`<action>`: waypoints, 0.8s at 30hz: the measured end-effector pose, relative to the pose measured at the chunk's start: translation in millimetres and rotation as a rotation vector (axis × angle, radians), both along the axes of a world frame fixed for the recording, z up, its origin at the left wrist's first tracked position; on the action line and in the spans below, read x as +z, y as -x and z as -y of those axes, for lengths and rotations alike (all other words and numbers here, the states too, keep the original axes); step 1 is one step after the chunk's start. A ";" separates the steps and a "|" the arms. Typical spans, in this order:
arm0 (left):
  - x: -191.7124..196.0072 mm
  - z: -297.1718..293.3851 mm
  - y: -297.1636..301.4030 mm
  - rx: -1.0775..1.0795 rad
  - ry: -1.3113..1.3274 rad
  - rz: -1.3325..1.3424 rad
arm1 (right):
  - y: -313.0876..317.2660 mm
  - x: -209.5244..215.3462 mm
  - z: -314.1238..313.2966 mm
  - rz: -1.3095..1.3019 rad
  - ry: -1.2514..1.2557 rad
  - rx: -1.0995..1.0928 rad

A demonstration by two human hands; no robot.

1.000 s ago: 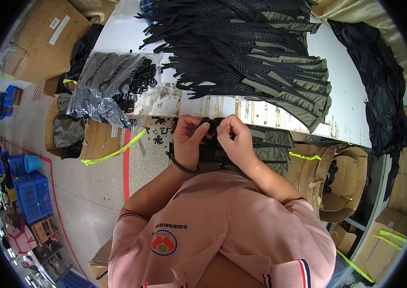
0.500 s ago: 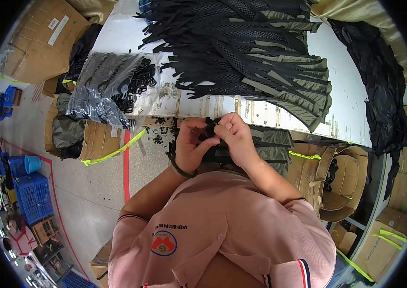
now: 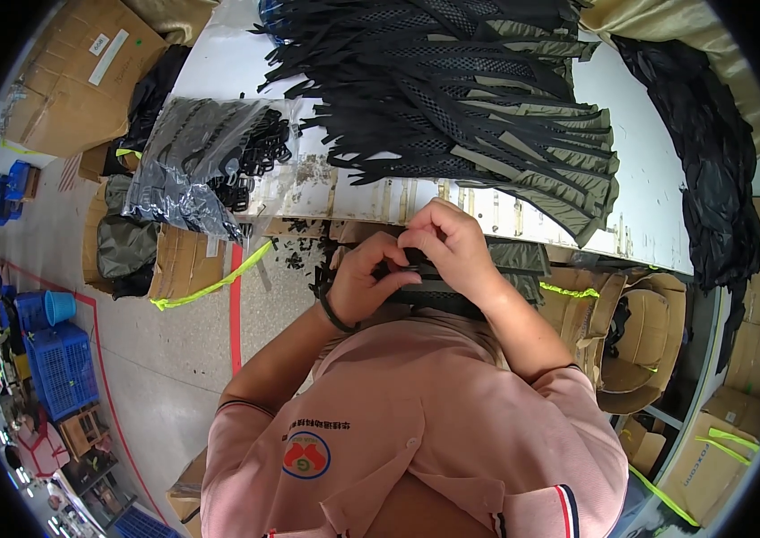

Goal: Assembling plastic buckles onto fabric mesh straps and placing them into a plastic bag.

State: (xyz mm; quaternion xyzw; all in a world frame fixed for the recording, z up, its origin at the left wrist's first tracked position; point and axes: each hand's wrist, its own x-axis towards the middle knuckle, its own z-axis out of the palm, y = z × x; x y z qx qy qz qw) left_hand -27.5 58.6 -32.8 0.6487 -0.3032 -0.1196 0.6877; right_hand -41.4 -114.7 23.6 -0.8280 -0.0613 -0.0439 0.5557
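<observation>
Close together in front of the table's near edge are my left hand [image 3: 364, 280] and my right hand [image 3: 453, 251], fingers bent and closed. A small dark piece [image 3: 410, 258] shows between them; the fingers hide most of it, and its kind cannot be made out. My left fingers curl beside it, while the right thumb and forefinger pinch together just above. Below my hands, black and olive fabric straps [image 3: 519, 260] lie under the table's edge. On the white table, a large pile of black mesh and olive straps [image 3: 461, 99] spreads out beyond my hands.
A clear plastic bag [image 3: 192, 161] with olive straps and black buckles lies at the table's left. Cardboard boxes [image 3: 84, 81] stand to the left, and an open carton [image 3: 640, 345] to the right. Black fabric [image 3: 698, 152] hangs over the right edge. Black scraps litter the floor.
My right hand has shifted slightly right and up, its fingers now more tightly folded. My left hand has turned and lowered a little. The black piece between them is less visible.
</observation>
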 end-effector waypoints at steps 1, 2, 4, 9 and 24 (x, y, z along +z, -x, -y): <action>-0.9 0.8 1.9 -0.001 0.000 0.000 | -0.8 0.6 -2.1 0.000 0.000 -0.001; -1.6 1.4 4.3 -0.003 0.008 -0.058 | -2.2 0.9 -4.4 -0.040 -0.116 -0.034; 2.2 2.7 4.8 -0.012 0.017 -0.113 | -4.9 -0.8 -2.6 -0.075 -0.230 -0.073; 1.7 -18.9 12.0 0.100 0.297 -0.634 | 2.7 -24.3 49.2 -0.183 -0.288 -0.047; -40.8 -43.6 -18.9 0.364 -0.278 -0.165 | 11.6 -14.7 110.2 0.271 0.909 -0.413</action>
